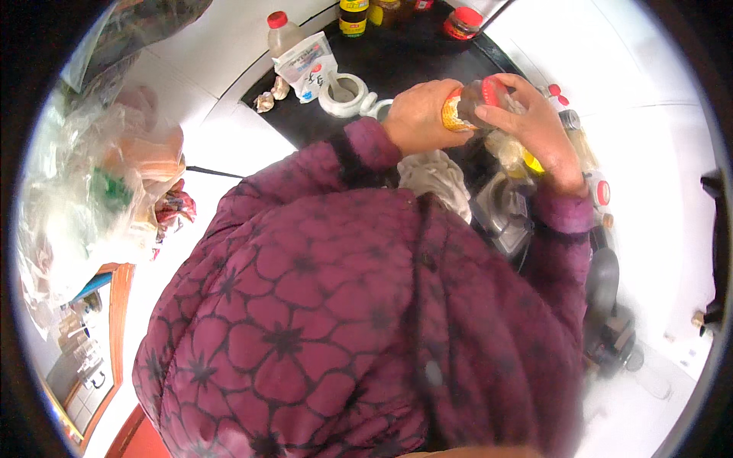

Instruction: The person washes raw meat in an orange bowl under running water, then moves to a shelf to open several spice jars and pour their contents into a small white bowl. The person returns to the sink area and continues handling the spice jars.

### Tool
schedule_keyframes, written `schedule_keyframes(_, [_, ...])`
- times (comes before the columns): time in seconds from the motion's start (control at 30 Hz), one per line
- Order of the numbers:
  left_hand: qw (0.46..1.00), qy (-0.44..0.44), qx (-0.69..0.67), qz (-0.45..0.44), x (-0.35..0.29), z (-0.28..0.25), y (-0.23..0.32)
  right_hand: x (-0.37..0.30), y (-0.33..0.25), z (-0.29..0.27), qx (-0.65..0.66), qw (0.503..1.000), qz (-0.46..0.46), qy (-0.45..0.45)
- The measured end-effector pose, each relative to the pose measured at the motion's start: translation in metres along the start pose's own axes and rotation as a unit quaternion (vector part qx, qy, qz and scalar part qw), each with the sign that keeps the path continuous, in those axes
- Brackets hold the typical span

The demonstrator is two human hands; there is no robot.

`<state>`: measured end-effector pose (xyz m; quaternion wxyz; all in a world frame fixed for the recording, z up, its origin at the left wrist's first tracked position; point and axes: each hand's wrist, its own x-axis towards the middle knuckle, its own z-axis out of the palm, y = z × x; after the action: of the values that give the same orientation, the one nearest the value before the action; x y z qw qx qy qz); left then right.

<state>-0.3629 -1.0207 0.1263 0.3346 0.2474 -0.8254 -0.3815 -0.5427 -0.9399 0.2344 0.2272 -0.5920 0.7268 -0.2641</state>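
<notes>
A jar [456, 113] with a yellow-orange label and a dark upper part is held tilted above the far side of the black counter. My left hand [424, 114] wraps around its labelled body. On the jar's right end, the thumb and fingers of my right hand [537, 126] close around a red lid [490, 91]. Whether the lid is loose or still seated cannot be made out. Just left of my left hand stands a white mortar [337, 105] with a pestle in it. A pale crumpled cloth [435, 179] lies below my hands.
Garlic bulbs [265, 101], a white packet [311, 62] and a red-capped bottle [282, 34] are at the black counter's [412, 57] left end. Another red-lidded jar [463, 24] stands at the back. Several bottles [584, 145] line the right wall. Plastic bags [84, 191] hang at left.
</notes>
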Motion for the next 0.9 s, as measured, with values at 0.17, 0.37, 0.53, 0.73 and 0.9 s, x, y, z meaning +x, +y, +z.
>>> schedule_keyframes(0.17, [0.984,-0.031,-0.171,-0.041,-0.008,-0.019,0.01,-0.021,-0.045,-0.009,0.102,0.976,-0.086,0.17])
schedule_keyframes(0.37, [0.963,-0.149,-0.213,-0.064,-0.018,-0.035,0.006,-0.014,-0.056,0.03,-0.157,0.904,-0.392,0.069])
schedule_keyframes(0.53, [0.978,-0.083,-0.191,-0.001,-0.029,-0.032,0.001,-0.005,-0.06,0.043,0.0,0.949,-0.312,0.045])
schedule_keyframes(0.73, [0.988,-0.006,-0.155,0.025,-0.037,-0.024,-0.004,0.011,-0.043,0.043,0.123,0.971,-0.202,-0.024])
schedule_keyframes(0.9, [0.993,0.007,-0.12,0.013,-0.047,-0.031,0.002,0.025,-0.001,0.052,0.151,0.972,-0.174,-0.041])
